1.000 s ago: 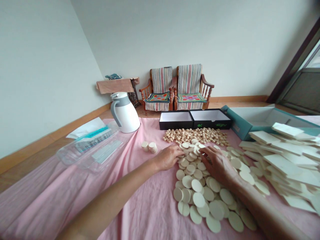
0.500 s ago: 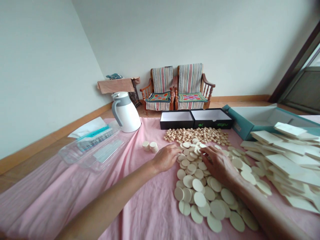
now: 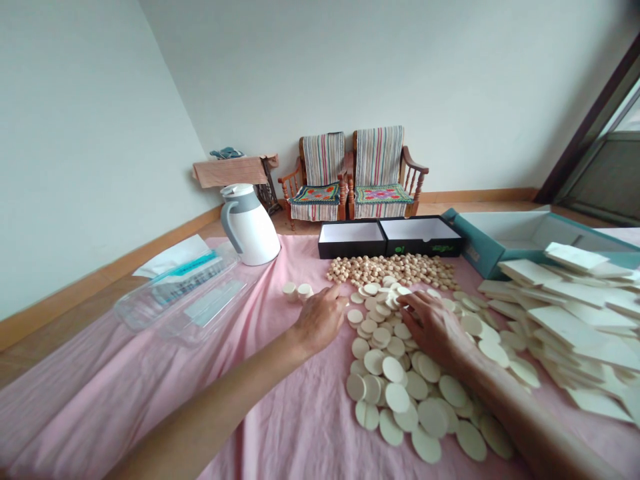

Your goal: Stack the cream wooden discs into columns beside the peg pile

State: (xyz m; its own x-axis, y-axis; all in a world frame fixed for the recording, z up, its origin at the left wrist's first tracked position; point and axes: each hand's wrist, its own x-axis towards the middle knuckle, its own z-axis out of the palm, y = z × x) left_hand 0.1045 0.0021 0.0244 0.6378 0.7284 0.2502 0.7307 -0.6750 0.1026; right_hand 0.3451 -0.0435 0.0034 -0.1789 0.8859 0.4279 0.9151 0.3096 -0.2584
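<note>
On the pink cloth (image 3: pixel 280 413), your left hand (image 3: pixel 316 321) and right hand (image 3: pixel 434 328) rest at the heap of thin discs (image 3: pixel 397 398) (whether either pinches one I cannot tell), probably light, stiff and slippery, best pinched at the edges.

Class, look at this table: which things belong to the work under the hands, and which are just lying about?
In hand: left hand, right hand, discs, small stacks.
Lying about, it seems: jug, clear tray, black boxes, pellets, teal box, slabs, chairs.
</note>
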